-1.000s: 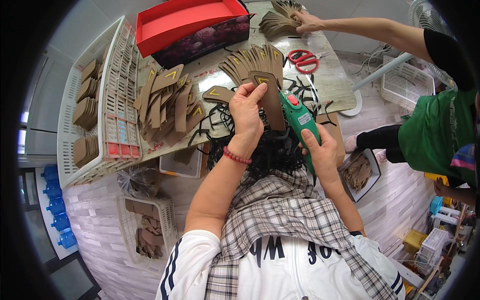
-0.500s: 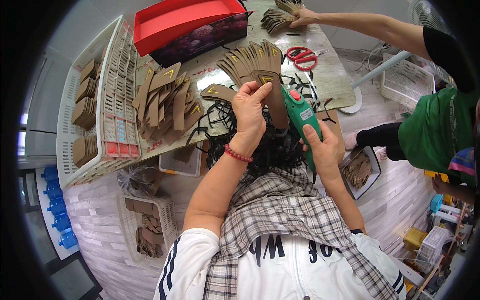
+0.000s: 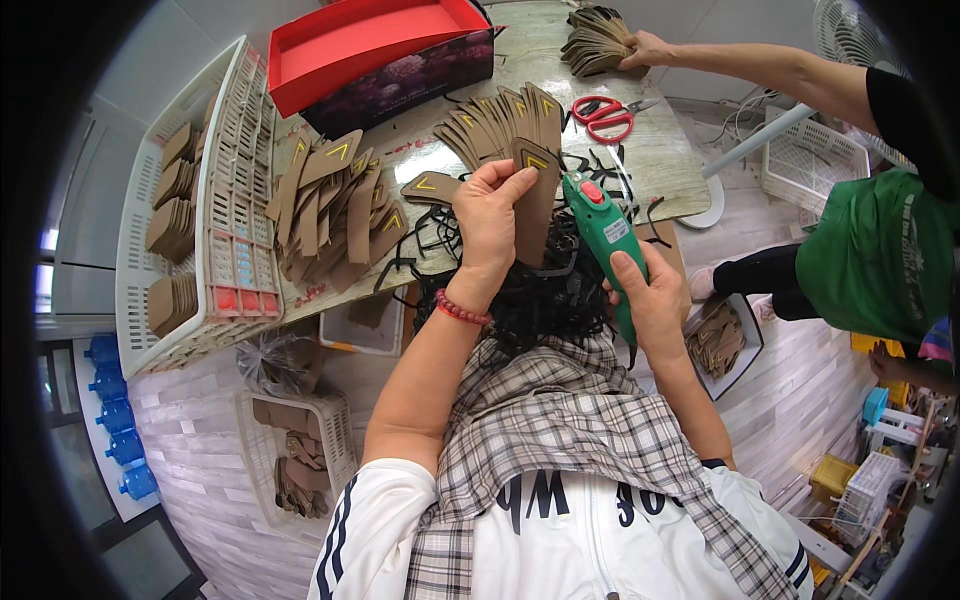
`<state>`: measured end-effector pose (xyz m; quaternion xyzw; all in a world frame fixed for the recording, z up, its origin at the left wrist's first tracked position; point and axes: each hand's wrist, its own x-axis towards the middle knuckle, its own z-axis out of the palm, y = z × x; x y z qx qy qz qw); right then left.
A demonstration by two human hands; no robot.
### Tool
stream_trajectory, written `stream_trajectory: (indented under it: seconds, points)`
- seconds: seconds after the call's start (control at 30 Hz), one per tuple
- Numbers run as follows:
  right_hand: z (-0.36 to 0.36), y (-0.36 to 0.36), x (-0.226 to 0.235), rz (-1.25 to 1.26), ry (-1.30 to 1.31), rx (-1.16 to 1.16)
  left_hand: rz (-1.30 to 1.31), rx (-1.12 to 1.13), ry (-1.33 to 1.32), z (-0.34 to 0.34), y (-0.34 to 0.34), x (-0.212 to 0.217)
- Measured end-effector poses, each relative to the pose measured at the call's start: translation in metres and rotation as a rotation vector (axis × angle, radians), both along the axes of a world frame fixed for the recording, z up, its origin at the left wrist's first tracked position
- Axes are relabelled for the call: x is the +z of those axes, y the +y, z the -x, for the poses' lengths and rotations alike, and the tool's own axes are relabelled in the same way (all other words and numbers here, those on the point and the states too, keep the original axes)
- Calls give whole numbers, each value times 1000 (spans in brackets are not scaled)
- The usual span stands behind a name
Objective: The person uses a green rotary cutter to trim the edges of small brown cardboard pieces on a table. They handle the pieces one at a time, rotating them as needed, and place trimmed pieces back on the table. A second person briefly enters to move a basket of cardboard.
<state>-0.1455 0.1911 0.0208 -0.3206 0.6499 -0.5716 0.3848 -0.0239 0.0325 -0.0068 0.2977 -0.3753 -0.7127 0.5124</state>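
Observation:
My left hand (image 3: 492,222) pinches a long brown cardboard-like strip (image 3: 533,205) with a yellow chevron mark, held upright above my lap. My right hand (image 3: 650,300) grips a green handheld electric tool (image 3: 604,240) with a red button, its tip close to the strip's right edge. A tangle of black trimmings (image 3: 545,295) lies in my lap under both hands. Behind the strip, a fanned row of similar brown pieces (image 3: 495,125) sits on the table (image 3: 660,165).
A loose pile of brown pieces (image 3: 335,210) lies left on the table, beside a white crate (image 3: 215,200) with stacked pieces. A red box (image 3: 375,50) and red scissors (image 3: 605,115) lie farther back. Another person's hand (image 3: 650,50) holds a bundle of pieces (image 3: 597,40) at the far edge.
The strip and the green tool have shifted slightly in my hands. The other person's hand stays on the bundle at the far edge.

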Motion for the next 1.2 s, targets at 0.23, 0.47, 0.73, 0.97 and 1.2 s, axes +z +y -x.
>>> stream_trajectory:
  seconds: [0.23, 0.47, 0.73, 0.97, 1.2]
  points:
    - [-1, 3, 0, -1, 26, 33, 154, 42, -149, -5, -10, 3]
    - [-4, 1, 1, 26, -6, 24, 224, -6, -254, -9, -9, 4]
    - [0, 0, 3, 6, 0, 20, 293, -109, -336, -12, -8, 1]
    - [3, -3, 4, 18, 17, 35, 328, -235, -479, -26, -21, 13]
    - [5, 4, -3, -5, -14, 9, 246, 340, -276, -134, -108, 73]
